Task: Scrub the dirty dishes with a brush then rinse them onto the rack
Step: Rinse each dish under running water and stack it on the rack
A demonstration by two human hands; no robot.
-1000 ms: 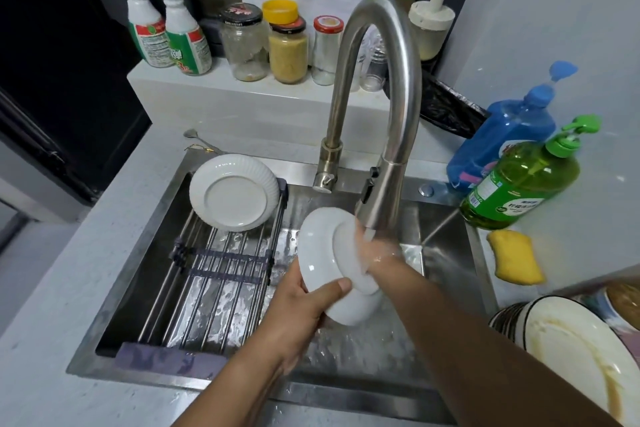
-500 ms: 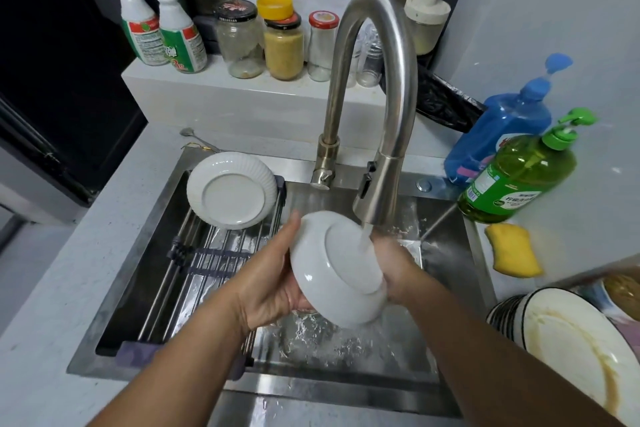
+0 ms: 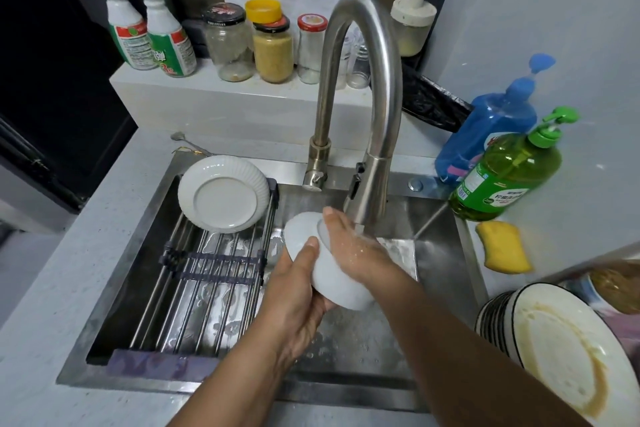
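Under the running tap (image 3: 372, 184) I hold a white bowl (image 3: 332, 274) bottom-up over the sink. My left hand (image 3: 298, 291) grips its lower left rim, thumb on top. My right hand (image 3: 349, 246) lies flat across the bowl's base with straight fingers, water splashing on it. A second white ribbed bowl (image 3: 223, 198) rests upside down at the far end of the roll-up rack (image 3: 204, 288) over the sink's left half. A stack of dirty plates (image 3: 568, 357) with brown residue stands at the right. No brush is in view.
A yellow sponge (image 3: 504, 246) lies on the counter right of the sink (image 3: 446, 253), behind it a green soap bottle (image 3: 509, 173) and a blue one (image 3: 488, 128). Jars and spray bottles line the ledge behind the tap. A spoon (image 3: 187, 142) lies by the sink's far left corner.
The bowl has turned in my hands. My left hand slid from its left side to the lower rim, and my right hand moved from behind the bowl onto its base.
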